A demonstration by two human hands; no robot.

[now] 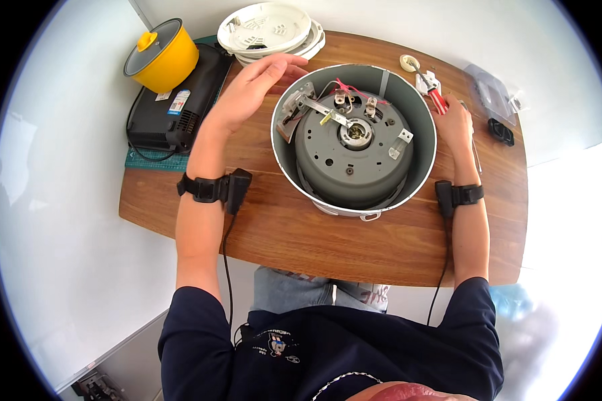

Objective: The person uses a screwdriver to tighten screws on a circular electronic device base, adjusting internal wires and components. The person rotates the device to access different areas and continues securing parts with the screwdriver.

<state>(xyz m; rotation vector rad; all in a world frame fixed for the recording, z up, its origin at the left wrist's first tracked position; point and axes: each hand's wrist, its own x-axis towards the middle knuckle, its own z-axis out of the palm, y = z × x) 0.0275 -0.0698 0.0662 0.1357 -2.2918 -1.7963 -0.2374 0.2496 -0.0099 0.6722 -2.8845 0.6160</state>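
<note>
An upturned rice cooker body [354, 204] stands on the table, its open underside facing up. Inside are a grey round base plate [348, 150], a metal strip [324, 110] reaching to the centre, brackets and pink-red wires [354, 87]. Just outside its upper left rim is my left hand [257, 83], fingers stretched out and holding nothing; whether the fingertips touch the rim I cannot tell. To the right of the body, my right hand [456, 127] has its thumb and fingers around the end of a red-handled screwdriver [437, 100]. The screwdriver's shaft points away to the upper left.
A yellow pot with lid [170, 63] sits on a black appliance [174, 113] over a green mat [150, 160] at left. White plastic covers [264, 30] are stacked behind. At right lie a tape roll [409, 63], a clear plastic box [491, 93] and a black part [500, 132].
</note>
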